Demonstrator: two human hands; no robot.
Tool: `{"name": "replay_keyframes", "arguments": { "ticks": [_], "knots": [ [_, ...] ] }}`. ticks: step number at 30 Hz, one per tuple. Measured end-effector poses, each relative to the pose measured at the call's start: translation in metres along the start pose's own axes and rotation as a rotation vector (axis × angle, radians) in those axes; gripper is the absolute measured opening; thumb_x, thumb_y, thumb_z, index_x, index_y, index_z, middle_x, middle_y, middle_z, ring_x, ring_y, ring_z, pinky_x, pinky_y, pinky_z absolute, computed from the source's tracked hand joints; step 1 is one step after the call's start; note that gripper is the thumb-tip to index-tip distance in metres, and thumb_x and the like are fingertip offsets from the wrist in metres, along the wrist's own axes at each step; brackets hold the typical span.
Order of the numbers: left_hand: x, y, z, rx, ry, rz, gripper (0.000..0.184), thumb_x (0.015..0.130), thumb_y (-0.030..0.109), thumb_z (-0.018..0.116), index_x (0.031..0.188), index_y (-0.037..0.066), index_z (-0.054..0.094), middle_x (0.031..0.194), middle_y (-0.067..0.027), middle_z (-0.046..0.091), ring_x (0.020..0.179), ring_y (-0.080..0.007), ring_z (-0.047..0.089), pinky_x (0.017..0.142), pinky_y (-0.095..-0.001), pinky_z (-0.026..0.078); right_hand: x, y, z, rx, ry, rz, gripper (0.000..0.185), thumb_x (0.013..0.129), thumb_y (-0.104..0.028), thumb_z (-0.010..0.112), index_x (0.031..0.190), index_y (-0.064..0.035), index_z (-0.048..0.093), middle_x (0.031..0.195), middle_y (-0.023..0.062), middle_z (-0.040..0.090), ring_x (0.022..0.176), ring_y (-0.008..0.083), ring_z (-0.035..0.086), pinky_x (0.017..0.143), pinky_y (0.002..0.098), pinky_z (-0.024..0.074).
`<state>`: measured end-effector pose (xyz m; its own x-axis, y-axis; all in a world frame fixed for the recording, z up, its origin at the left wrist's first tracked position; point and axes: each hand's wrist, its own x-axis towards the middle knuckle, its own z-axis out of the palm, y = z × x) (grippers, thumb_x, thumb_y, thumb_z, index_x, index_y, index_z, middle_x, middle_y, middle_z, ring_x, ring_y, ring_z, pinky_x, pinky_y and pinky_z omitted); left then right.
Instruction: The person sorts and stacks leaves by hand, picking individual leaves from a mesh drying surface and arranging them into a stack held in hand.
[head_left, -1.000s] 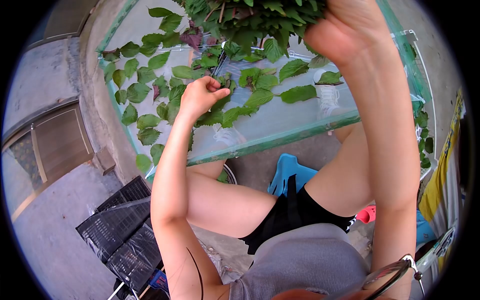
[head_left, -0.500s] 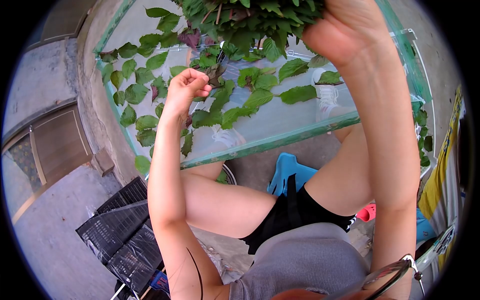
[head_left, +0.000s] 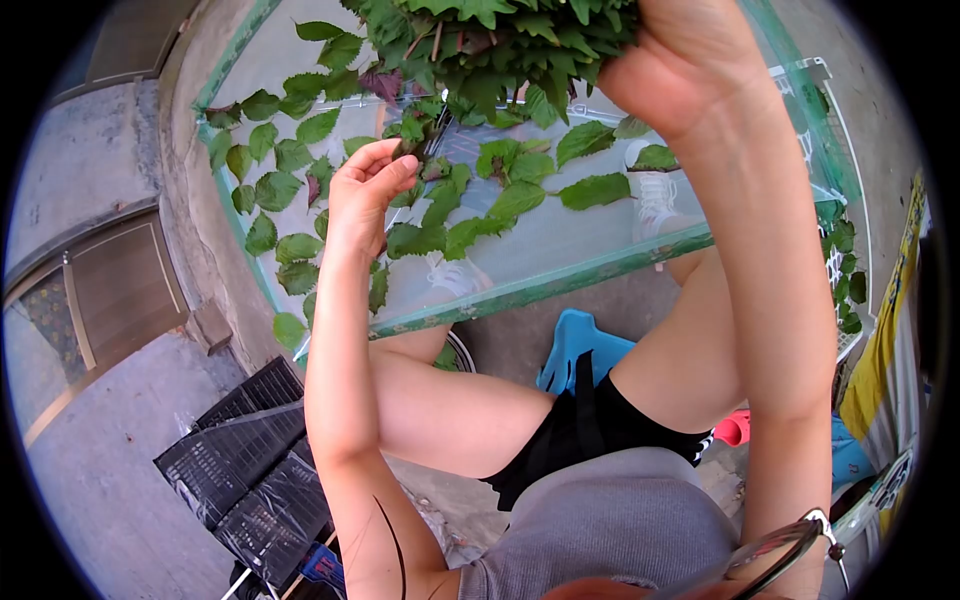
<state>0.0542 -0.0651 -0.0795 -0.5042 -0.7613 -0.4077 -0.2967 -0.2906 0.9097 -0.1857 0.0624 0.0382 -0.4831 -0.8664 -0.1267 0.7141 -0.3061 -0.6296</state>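
Note:
My right hand [head_left: 680, 85] grips a thick stack of green perilla leaves [head_left: 500, 45] at the top of the view; its fingers are mostly hidden behind or beyond the frame edge. My left hand [head_left: 368, 190] is closed in a pinch above the mesh, with a dark perilla leaf [head_left: 410, 147] at its fingertips, partly covered by the thumb and fingers. Below both hands, a translucent mesh sheet with a green border [head_left: 560, 268] carries many loose leaves, mostly green and spread singly, such as a large leaf [head_left: 595, 190]. A purplish leaf [head_left: 381, 84] lies farther back.
My knees and shoes are under the raised mesh. A blue plastic stool [head_left: 575, 345] stands between my legs. Black plastic crates [head_left: 250, 470] lie at lower left. More leaves [head_left: 848, 270] sit on a white rack at right, near a yellow-and-grey cloth [head_left: 880, 370].
My left hand has shifted slightly left, and the dark leaf at its fingertips shows less. My right hand still holds the stack, almost unmoved.

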Motion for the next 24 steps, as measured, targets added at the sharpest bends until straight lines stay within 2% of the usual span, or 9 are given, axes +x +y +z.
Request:
{"name": "replay_keyframes", "arguments": {
  "ticks": [1, 3, 5, 8, 15, 17, 20, 21, 24],
  "knots": [
    [-0.004, 0.001, 0.003, 0.003, 0.0, 0.004, 0.02, 0.083, -0.003, 0.064, 0.103, -0.001, 0.062, 0.092, -0.0056, 0.066, 0.084, -0.0127, 0.064, 0.075, -0.0244, 0.054, 0.006, 0.001, -0.009, 0.089, -0.051, 0.081, 0.021, 0.083, -0.009, 0.064, 0.1, 0.0029, 0.06, 0.092, 0.015, 0.068, 0.08, 0.0231, 0.069, 0.076, 0.0347, 0.0586],
    [-0.013, 0.005, 0.008, 0.203, 0.136, 0.31, 0.018, 0.08, -0.008, 0.067, 0.096, 0.0, 0.064, 0.093, -0.0048, 0.066, 0.084, -0.0129, 0.063, 0.074, -0.0225, 0.053, 0.009, 0.004, -0.016, 0.185, -0.115, 0.151, 0.022, 0.083, -0.009, 0.064, 0.101, 0.0032, 0.061, 0.093, 0.0151, 0.068, 0.081, 0.0233, 0.068, 0.077, 0.0351, 0.0583],
    [-0.02, 0.008, 0.013, 0.443, 0.228, 0.88, 0.02, 0.072, -0.012, 0.066, 0.086, 0.003, 0.063, 0.093, -0.0079, 0.066, 0.086, -0.0161, 0.062, 0.072, -0.0241, 0.051, 0.009, 0.005, -0.018, 0.213, -0.094, 0.199, 0.024, 0.084, -0.01, 0.064, 0.103, 0.0035, 0.061, 0.095, 0.015, 0.068, 0.083, 0.024, 0.068, 0.078, 0.0358, 0.0578],
    [-0.041, 0.026, 0.021, 0.756, 0.245, 1.289, 0.029, 0.065, -0.018, 0.062, 0.086, 0.001, 0.059, 0.098, -0.0136, 0.063, 0.09, -0.0243, 0.061, 0.081, -0.032, 0.05, 0.012, 0.008, -0.02, 0.241, -0.145, 0.217, 0.025, 0.084, -0.012, 0.064, 0.104, 0.0031, 0.062, 0.098, 0.0144, 0.068, 0.085, 0.0243, 0.068, 0.082, 0.0367, 0.0564],
    [-0.054, 0.028, 0.029, 0.81, 0.182, 1.44, 0.032, 0.062, -0.016, 0.064, 0.082, 0.007, 0.058, 0.102, -0.0146, 0.064, 0.091, -0.0281, 0.062, 0.075, -0.0347, 0.052, 0.007, 0.008, -0.014, 0.229, -0.077, 0.288, 0.025, 0.084, -0.012, 0.064, 0.105, 0.0021, 0.062, 0.099, 0.0132, 0.068, 0.087, 0.0234, 0.068, 0.083, 0.0366, 0.0555],
    [-0.053, 0.03, 0.03, 0.809, 0.191, 1.463, 0.034, 0.058, -0.012, 0.068, 0.084, 0.006, 0.057, 0.1, -0.0148, 0.066, 0.082, -0.0314, 0.065, 0.07, -0.0375, 0.056, 0.007, 0.01, -0.014, 0.204, -0.065, 0.276, 0.026, 0.084, -0.013, 0.064, 0.105, 0.0019, 0.062, 0.099, 0.0131, 0.068, 0.087, 0.0231, 0.068, 0.083, 0.0365, 0.0555],
    [-0.055, 0.031, 0.025, 0.723, 0.137, 1.429, 0.037, 0.058, -0.012, 0.066, 0.089, 0.007, 0.055, 0.102, -0.0161, 0.066, 0.08, -0.0325, 0.065, 0.069, -0.0376, 0.055, 0.005, 0.019, -0.012, 0.19, -0.091, 0.286, 0.026, 0.085, -0.013, 0.063, 0.106, 0.0024, 0.062, 0.1, 0.0132, 0.068, 0.087, 0.0228, 0.068, 0.082, 0.036, 0.0557],
    [-0.06, 0.033, 0.023, 0.709, 0.111, 1.4, 0.031, 0.07, -0.012, 0.065, 0.091, 0.005, 0.05, 0.103, -0.0184, 0.065, 0.09, -0.0283, 0.062, 0.078, -0.0362, 0.05, 0.006, 0.014, -0.012, 0.019, -0.101, 0.253, 0.031, 0.087, -0.019, 0.064, 0.109, 0.0026, 0.063, 0.106, 0.0129, 0.068, 0.092, 0.0194, 0.068, 0.085, 0.0328, 0.055],
    [-0.065, 0.046, 0.022, 0.533, 0.238, 1.429, 0.026, 0.08, -0.007, 0.065, 0.1, 0.003, 0.052, 0.098, -0.0149, 0.063, 0.086, -0.024, 0.061, 0.078, -0.0341, 0.05, 0.0, 0.03, -0.004, 0.052, -0.076, 0.275, 0.023, 0.082, -0.014, 0.068, 0.097, 0.0027, 0.065, 0.091, 0.0123, 0.07, 0.078, 0.0202, 0.069, 0.074, 0.0326, 0.0579]
  ]
}}
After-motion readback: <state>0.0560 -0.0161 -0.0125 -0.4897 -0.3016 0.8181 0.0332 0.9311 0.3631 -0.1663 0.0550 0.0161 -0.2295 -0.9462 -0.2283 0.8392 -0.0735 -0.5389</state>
